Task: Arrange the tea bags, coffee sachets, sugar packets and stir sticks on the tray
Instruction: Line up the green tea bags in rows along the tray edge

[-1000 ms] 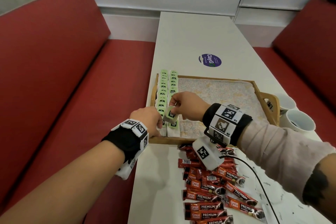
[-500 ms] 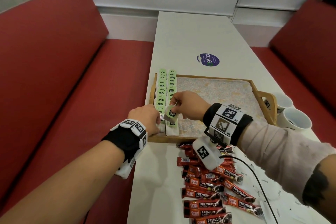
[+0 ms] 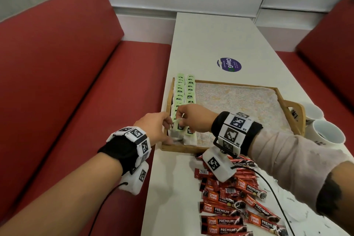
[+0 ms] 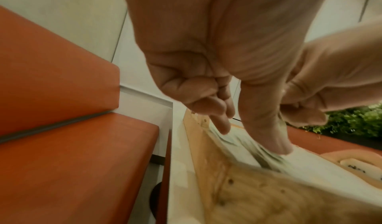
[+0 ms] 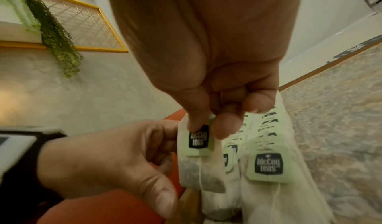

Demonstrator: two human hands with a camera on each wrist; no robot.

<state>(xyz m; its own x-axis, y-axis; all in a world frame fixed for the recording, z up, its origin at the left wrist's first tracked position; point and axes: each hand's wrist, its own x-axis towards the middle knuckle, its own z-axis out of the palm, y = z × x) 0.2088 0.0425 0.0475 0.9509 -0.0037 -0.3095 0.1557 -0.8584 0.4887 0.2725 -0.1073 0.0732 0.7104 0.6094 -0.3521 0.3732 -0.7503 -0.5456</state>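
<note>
A wooden tray [image 3: 237,84] with a patterned liner holds two rows of green-tagged tea bags [image 3: 188,90] along its left side. My right hand [image 3: 191,119] pinches the tag of one tea bag [image 3: 179,125] over the near end of the left row; the tag [image 5: 198,139] sits between thumb and finger. My left hand [image 3: 157,126] is at the tray's near left corner. Its curled fingers [image 5: 165,139] lie against the bag's pouch and its thumb [image 4: 275,142] presses down on it. Red coffee sachets [image 3: 229,203] are heaped on the table in front of the tray.
Two white mugs [image 3: 325,132] stand just right of the tray handle. White paper packets [image 3: 298,214] lie right of the sachets, under my right forearm. A round purple sticker [image 3: 229,64] is on the table beyond the tray. Red benches [image 3: 76,82] flank the narrow table.
Both hands stay at the tray's near left corner. The pinched tea bag has dropped slightly toward the near end of the left row.
</note>
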